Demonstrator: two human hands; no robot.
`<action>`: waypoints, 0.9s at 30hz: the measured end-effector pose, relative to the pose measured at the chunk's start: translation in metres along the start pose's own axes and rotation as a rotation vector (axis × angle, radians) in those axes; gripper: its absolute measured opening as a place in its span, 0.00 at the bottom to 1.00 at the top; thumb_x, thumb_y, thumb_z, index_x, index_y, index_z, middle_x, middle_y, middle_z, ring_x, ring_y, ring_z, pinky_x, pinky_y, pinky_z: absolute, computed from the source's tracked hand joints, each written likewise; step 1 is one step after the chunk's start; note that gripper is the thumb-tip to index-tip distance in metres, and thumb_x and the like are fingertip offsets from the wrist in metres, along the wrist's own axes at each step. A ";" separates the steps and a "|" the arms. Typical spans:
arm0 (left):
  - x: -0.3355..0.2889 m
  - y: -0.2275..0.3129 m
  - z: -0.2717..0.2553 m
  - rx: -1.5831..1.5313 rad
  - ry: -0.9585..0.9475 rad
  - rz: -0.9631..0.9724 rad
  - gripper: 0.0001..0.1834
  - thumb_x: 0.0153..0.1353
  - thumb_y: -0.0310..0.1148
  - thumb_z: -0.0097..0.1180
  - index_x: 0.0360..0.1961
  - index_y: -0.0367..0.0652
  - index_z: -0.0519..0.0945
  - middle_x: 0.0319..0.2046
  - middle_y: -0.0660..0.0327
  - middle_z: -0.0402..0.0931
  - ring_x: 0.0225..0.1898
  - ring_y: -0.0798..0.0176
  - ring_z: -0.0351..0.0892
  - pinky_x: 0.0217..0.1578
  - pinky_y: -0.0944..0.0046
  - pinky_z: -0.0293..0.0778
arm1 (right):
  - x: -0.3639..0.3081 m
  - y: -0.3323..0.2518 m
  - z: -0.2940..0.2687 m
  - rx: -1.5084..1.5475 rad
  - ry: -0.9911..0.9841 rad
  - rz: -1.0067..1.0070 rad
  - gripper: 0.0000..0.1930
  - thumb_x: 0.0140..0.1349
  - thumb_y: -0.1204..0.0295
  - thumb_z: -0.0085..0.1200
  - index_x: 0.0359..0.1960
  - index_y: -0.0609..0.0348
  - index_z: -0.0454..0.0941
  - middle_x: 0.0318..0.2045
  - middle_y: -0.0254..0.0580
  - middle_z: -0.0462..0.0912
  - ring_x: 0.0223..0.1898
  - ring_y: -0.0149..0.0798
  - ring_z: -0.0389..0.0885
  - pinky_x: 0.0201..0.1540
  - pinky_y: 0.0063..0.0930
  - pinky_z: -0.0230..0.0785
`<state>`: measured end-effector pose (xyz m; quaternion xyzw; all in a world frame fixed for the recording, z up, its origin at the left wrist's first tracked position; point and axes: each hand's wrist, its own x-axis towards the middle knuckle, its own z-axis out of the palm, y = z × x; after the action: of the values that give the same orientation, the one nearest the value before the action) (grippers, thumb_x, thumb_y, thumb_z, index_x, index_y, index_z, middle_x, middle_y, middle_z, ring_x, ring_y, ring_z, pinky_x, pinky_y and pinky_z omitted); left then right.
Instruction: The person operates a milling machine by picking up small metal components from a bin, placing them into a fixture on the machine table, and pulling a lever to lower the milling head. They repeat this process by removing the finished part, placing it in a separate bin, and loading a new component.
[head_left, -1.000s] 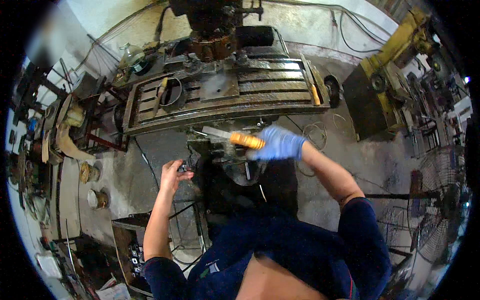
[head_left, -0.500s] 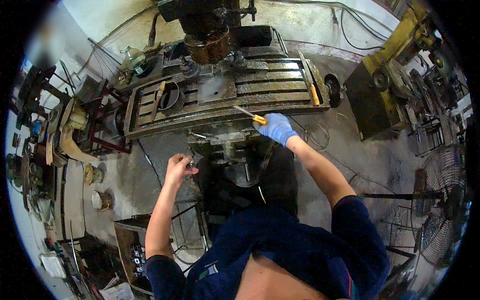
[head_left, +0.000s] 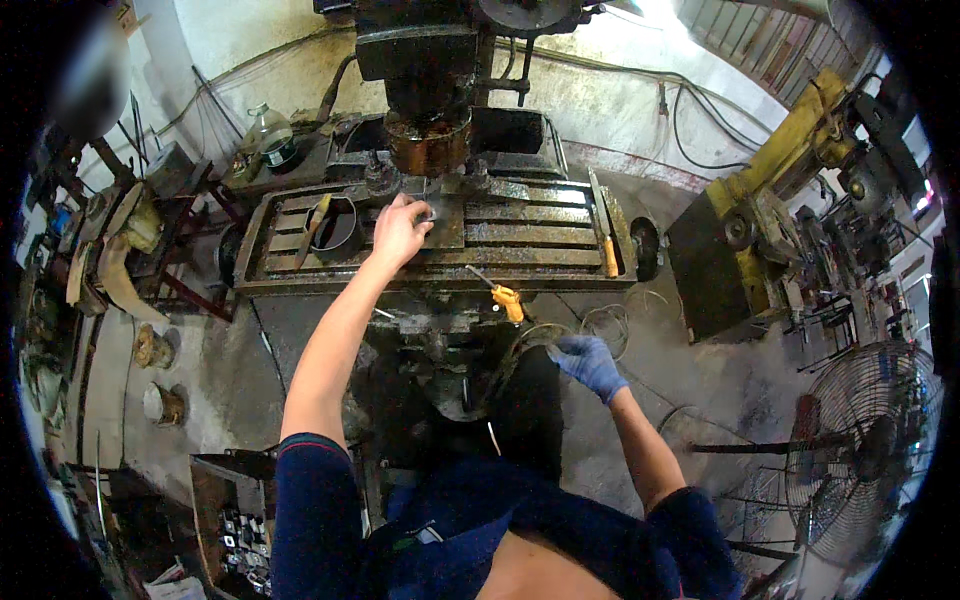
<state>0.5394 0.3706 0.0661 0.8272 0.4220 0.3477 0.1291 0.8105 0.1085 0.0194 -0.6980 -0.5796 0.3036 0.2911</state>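
Note:
My bare left hand (head_left: 400, 232) is over the milling machine table (head_left: 530, 237). Its thumb and fingers pinch a small metal piece (head_left: 430, 213), mostly hidden by the fingers, close to the fixture below the spindle head (head_left: 428, 145). My right hand (head_left: 592, 367), in a blue glove, is low by my right knee, holding nothing, fingers loosely stretched. Between the hands, at the table's front edge, is a yellow air blow gun (head_left: 507, 300) with a thin metal nozzle, apart from both hands.
On the table's left stand a round pan (head_left: 340, 235) and a yellow-handled brush (head_left: 316, 225). A wooden-handled file (head_left: 610, 245) lies at the right end. A floor fan (head_left: 865, 450) stands right; a box of metal parts (head_left: 245, 545) is at lower left.
My right hand has let go of the blow gun and dropped back toward my knee. My left hand has reached forward over the table. The view has tilted up.

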 end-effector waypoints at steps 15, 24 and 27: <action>0.038 -0.017 0.027 0.231 -0.017 -0.016 0.09 0.48 0.34 0.56 0.32 0.45 0.79 0.28 0.53 0.78 0.33 0.52 0.77 0.34 0.54 0.72 | -0.038 0.027 -0.033 -0.001 0.117 0.202 0.15 0.52 0.63 0.58 0.35 0.62 0.79 0.33 0.48 0.81 0.36 0.38 0.81 0.40 0.28 0.71; 0.044 -0.006 0.029 0.303 -0.046 -0.290 0.13 0.49 0.36 0.57 0.35 0.42 0.75 0.29 0.48 0.77 0.34 0.49 0.77 0.34 0.51 0.73 | -0.009 -0.053 -0.096 -0.309 0.223 -0.057 0.12 0.50 0.68 0.57 0.34 0.61 0.79 0.29 0.47 0.82 0.33 0.38 0.81 0.37 0.28 0.71; 0.049 -0.013 0.033 0.244 -0.026 -0.383 0.17 0.47 0.38 0.59 0.36 0.40 0.73 0.30 0.47 0.77 0.35 0.48 0.77 0.35 0.50 0.73 | 0.018 -0.089 -0.152 -0.119 0.425 -0.291 0.12 0.50 0.71 0.57 0.37 0.62 0.78 0.28 0.39 0.80 0.31 0.30 0.77 0.35 0.24 0.69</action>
<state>0.5735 0.4200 0.0581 0.7461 0.6085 0.2523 0.0970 0.8728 0.1319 0.1834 -0.6712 -0.6167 0.0704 0.4052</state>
